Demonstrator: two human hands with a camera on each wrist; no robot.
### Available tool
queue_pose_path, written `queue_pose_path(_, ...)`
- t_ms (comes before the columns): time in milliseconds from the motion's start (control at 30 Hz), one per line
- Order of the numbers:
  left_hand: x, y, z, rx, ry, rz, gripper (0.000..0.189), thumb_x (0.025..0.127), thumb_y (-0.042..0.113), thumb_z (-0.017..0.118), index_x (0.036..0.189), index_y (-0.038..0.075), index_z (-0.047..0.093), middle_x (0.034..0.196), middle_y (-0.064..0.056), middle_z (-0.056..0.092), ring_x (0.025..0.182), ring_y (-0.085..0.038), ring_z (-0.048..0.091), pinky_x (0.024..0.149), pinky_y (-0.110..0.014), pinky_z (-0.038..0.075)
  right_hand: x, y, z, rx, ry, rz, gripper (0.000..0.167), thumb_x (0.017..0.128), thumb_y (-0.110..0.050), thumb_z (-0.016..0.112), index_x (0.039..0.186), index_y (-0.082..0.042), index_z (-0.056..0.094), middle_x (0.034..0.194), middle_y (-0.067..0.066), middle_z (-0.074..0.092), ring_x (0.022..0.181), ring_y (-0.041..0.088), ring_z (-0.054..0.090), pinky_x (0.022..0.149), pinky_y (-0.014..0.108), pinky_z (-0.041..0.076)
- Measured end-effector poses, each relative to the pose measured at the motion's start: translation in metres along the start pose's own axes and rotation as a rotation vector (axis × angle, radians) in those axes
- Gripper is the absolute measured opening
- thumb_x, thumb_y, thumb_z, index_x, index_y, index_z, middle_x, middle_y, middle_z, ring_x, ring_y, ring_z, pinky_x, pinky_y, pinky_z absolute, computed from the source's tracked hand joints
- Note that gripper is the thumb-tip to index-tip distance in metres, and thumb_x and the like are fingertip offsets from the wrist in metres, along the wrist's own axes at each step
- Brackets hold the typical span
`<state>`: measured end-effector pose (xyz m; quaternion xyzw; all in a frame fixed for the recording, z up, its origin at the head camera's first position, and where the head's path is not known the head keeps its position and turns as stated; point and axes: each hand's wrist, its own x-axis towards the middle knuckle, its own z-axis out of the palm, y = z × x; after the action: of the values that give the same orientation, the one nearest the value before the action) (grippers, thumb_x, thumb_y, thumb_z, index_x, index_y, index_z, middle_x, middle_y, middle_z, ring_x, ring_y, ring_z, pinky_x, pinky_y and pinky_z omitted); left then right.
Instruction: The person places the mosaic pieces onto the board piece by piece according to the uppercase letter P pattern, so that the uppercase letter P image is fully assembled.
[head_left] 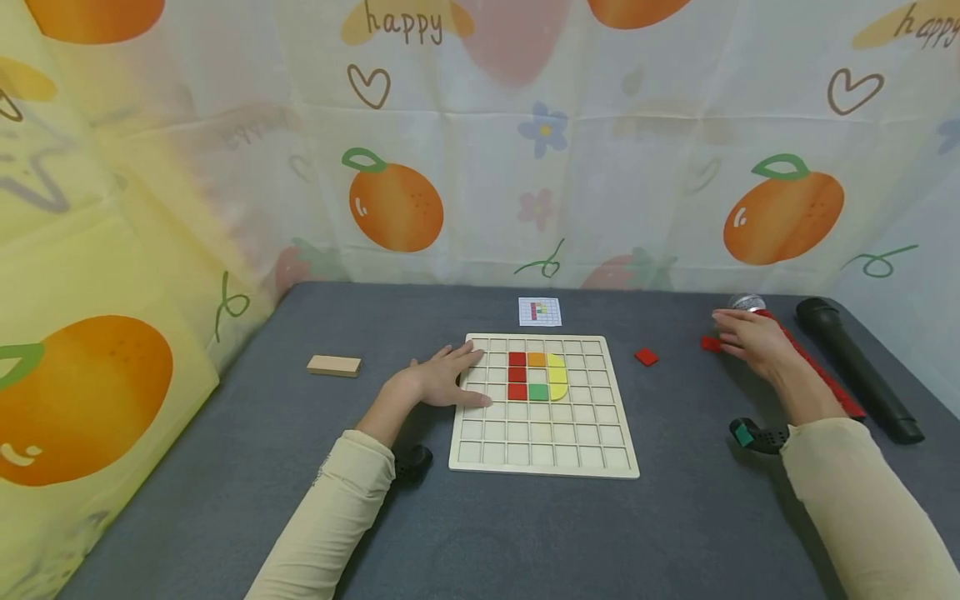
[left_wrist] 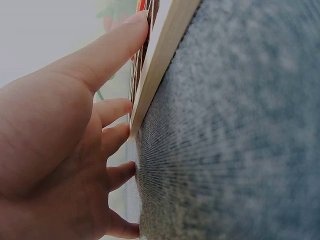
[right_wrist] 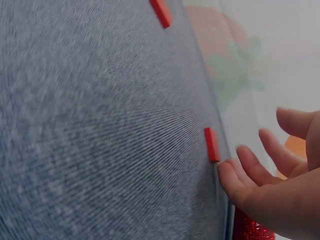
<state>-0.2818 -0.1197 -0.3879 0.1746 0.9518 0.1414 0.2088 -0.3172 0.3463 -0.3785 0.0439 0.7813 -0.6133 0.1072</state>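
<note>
My left hand (head_left: 444,379) lies with spread fingers over the left edge of a pale wooden grid board (head_left: 543,458). In the left wrist view, its thumb and two fingertips meet the board's rim (left_wrist: 160,65). Red squares (head_left: 517,375), an orange square (head_left: 536,359), a green square (head_left: 538,392) and yellow pieces (head_left: 557,375) sit in the grid. At the right, my right hand (head_left: 757,340) is beside a small red tile (right_wrist: 212,145); a fingertip is right at the tile's end, the other fingers loosely bent. A second red tile (head_left: 647,357) lies between hand and board.
Behind the board lies a card (head_left: 540,312) printed with a coloured grid pattern. A wooden block (head_left: 333,366) is at the left. Right of the right hand lie a red microphone (head_left: 821,375) with a silver head and a black microphone (head_left: 858,367). A printed curtain (head_left: 480,142) hangs behind the table.
</note>
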Motion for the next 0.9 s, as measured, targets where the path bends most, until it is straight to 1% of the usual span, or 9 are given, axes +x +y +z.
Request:
queue_pose_path(100,-0.0007,0.0003,-0.0001,0.002,-0.001,0.003,0.087,0.086,0.061,0.058,0.154,0.025,0.018,0.159,0.003,0.006,0.144,-0.028,0.003,0.104,-0.068,0.005,0.0031,0.003,0.0,-0.025,-0.012,0.01,0.069,0.102,-0.04,0.035,0.15,0.004,0.013,0.154,0.026,0.007,0.136,0.039,0.017,0.109,0.04,0.025)
queue_pose_path(167,-0.001,0.0006,-0.0005,0.004,-0.003,0.005,0.087,0.086,0.061,0.058,0.154,0.025,0.018,0.159,0.003,0.005,0.144,-0.028,0.003,0.104,-0.068,0.005,0.0053,0.005,-0.0008,-0.025,-0.02,0.013,0.072,0.102,-0.041,0.032,0.15,0.005,0.005,0.154,0.027,0.004,0.137,0.037,0.017,0.11,0.043,0.021)
queue_pose_path(267,-0.0007,0.0003,-0.0007,0.008,-0.006,0.007,0.087,0.086,0.061,0.057,0.154,0.025,0.018,0.159,0.003,0.005,0.144,-0.028,0.003,0.104,-0.068,0.005,0.0075,0.0068,-0.0024,-0.011,-0.024,0.011,0.072,0.102,-0.04,0.033,0.15,0.005,0.005,0.15,0.025,0.018,0.126,0.024,0.037,0.107,0.034,0.031)
queue_pose_path(333,-0.0005,0.0001,-0.0006,0.011,-0.007,0.004,0.087,0.086,0.061,0.057,0.154,0.024,0.018,0.159,0.002,0.005,0.144,-0.028,0.003,0.104,-0.068,0.006,0.009,0.0075,-0.0035,-0.002,-0.023,0.001,0.072,0.102,-0.039,0.036,0.15,0.006,0.008,0.136,0.02,0.036,0.108,0.008,0.048,0.097,0.025,0.04)
queue_pose_path(400,-0.0003,-0.0001,-0.0005,0.011,-0.007,0.002,0.087,0.086,0.061,0.058,0.154,0.024,0.018,0.159,0.002,0.005,0.144,-0.028,0.003,0.104,-0.068,0.006,0.0099,0.0072,-0.0044,0.011,-0.03,-0.004,0.07,0.102,-0.036,0.039,0.148,0.009,0.012,0.118,0.005,0.048,0.093,-0.003,0.051,0.084,0.019,0.045)
queue_pose_path(467,-0.0001,0.0003,-0.0006,0.012,-0.006,0.002,0.087,0.086,0.061,0.058,0.154,0.024,0.018,0.159,0.002,0.005,0.144,-0.028,0.003,0.103,-0.068,0.006,0.0098,0.0069,-0.0055,0.028,-0.039,-0.005,0.068,0.102,-0.034,0.041,0.146,0.011,0.016,0.103,-0.009,0.052,0.085,-0.005,0.055,0.077,0.016,0.047)
queue_pose_path(567,-0.0002,0.001,-0.001,0.008,-0.005,-0.001,0.087,0.086,0.061,0.058,0.154,0.024,0.018,0.159,0.002,0.005,0.144,-0.028,0.003,0.103,-0.068,0.006,0.0084,0.0061,-0.0058,0.016,-0.052,0.0,0.066,0.103,-0.033,0.039,0.144,0.014,0.019,0.089,-0.016,0.057,0.08,-0.002,0.059,0.074,0.016,0.049)
queue_pose_path(733,-0.0001,0.0013,-0.001,0.008,-0.002,-0.005,0.087,0.086,0.061,0.058,0.154,0.024,0.018,0.159,0.002,0.006,0.144,-0.028,0.004,0.104,-0.068,0.006,0.0069,0.007,-0.0048,-0.109,-0.089,-0.027,0.066,0.104,-0.034,0.036,0.143,0.017,0.018,0.094,-0.008,0.061,0.083,-0.003,0.06,0.077,0.016,0.049)
queue_pose_path(900,-0.0003,0.0012,-0.0006,0.005,-0.003,-0.003,0.088,0.086,0.061,0.059,0.154,0.023,0.019,0.159,0.001,0.007,0.144,-0.028,0.004,0.104,-0.068,0.006,0.0055,0.008,-0.0026,-0.261,-0.133,-0.079,0.063,0.101,-0.027,0.049,0.141,0.017,0.026,0.115,0.004,0.058,0.089,-0.006,0.057,0.081,0.017,0.048)
